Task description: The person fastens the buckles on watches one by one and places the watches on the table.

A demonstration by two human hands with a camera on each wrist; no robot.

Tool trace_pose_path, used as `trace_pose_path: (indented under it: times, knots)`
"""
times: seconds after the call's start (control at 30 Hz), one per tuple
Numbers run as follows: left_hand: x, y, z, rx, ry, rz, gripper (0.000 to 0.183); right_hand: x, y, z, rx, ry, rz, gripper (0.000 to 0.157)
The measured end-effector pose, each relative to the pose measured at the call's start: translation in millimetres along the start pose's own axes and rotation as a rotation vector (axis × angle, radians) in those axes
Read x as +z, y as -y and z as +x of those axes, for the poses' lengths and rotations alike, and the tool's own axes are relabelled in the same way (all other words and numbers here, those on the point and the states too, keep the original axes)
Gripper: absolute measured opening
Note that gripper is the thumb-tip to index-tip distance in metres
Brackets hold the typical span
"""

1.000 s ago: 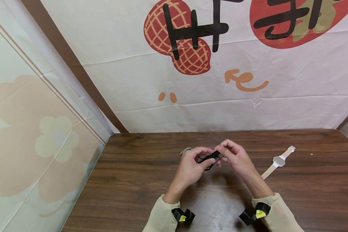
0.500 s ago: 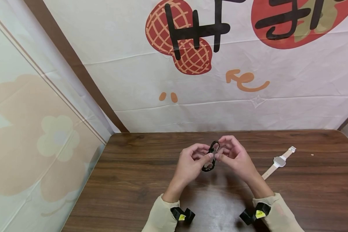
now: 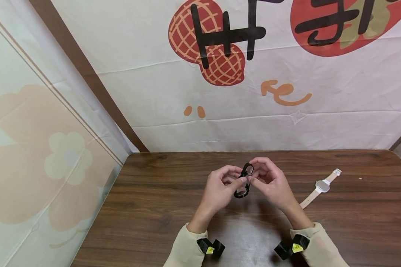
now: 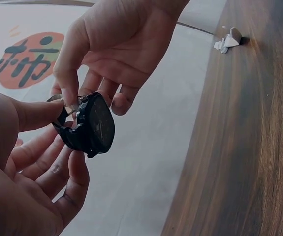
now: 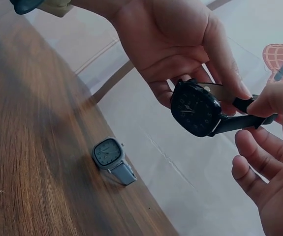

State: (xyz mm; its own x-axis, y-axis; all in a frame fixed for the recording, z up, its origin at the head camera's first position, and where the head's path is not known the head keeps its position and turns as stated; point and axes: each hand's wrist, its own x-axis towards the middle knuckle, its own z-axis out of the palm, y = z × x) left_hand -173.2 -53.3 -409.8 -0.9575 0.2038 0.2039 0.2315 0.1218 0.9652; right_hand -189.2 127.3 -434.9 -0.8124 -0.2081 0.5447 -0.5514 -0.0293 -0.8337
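Note:
A black wristwatch [image 3: 243, 170] with a rounded-square dial [image 5: 193, 108] is held above the table between both hands, its strap bent into a loop. My left hand [image 3: 218, 189] pinches the strap between thumb and fingers. From the other side my right hand [image 3: 274, 185] pinches the strap too, the two thumbs nearly meeting. In the left wrist view the black watch case [image 4: 102, 125] stands on edge, dial facing away from the strap ends. The fingers partly cover the clasp area.
On the wooden table [image 3: 153, 207], a white watch with a beige strap [image 3: 322, 186] lies right of my right hand. A square-faced watch with a grey-blue strap [image 5: 108, 151] sits on the table in the right wrist view. A printed cloth [image 3: 153, 96] hangs behind the table.
The black wristwatch has turned from lying slanted in the left hand to an upright loop between both hands. The right hand's fingers have shifted along its strap. Little moved in the last half second.

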Motion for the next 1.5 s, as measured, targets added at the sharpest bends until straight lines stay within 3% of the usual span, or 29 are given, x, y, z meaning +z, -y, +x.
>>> trace_pose_path:
  times: [0.37,0.67,0.77,1.07,1.2,1.37,1.5]
  knots:
    - [3.9,1.7,-0.7,0.052,-0.022,0.048,0.017,0.9,0.3,-0.9,-0.047,-0.019,-0.062,0.042]
    - [2.9,2.3,1.0,0.022,-0.050,0.060,0.018,5.8,-0.6,-1.0,-0.212,-0.100,-0.364,0.037]
    - [2.7,2.4,1.4,0.017,-0.055,0.061,0.017,6.6,0.0,-0.4,-0.241,-0.096,-0.383,0.037]
    - [3.7,1.9,-0.4,0.040,-0.040,0.009,0.031,8.4,4.2,-0.2,-0.102,-0.105,-0.100,0.044]
    - [4.1,0.6,-1.1,0.059,-0.040,-0.002,0.033,5.1,5.6,0.8,0.051,-0.074,0.070,0.034]
    - [4.0,-15.7,-4.7,0.044,-0.029,-0.025,0.034,-0.5,1.9,0.3,0.268,0.006,0.422,0.020]
    - [4.0,-15.9,-4.7,0.074,-0.007,-0.013,0.033,-2.5,-5.4,-0.9,0.293,0.107,0.701,0.030]
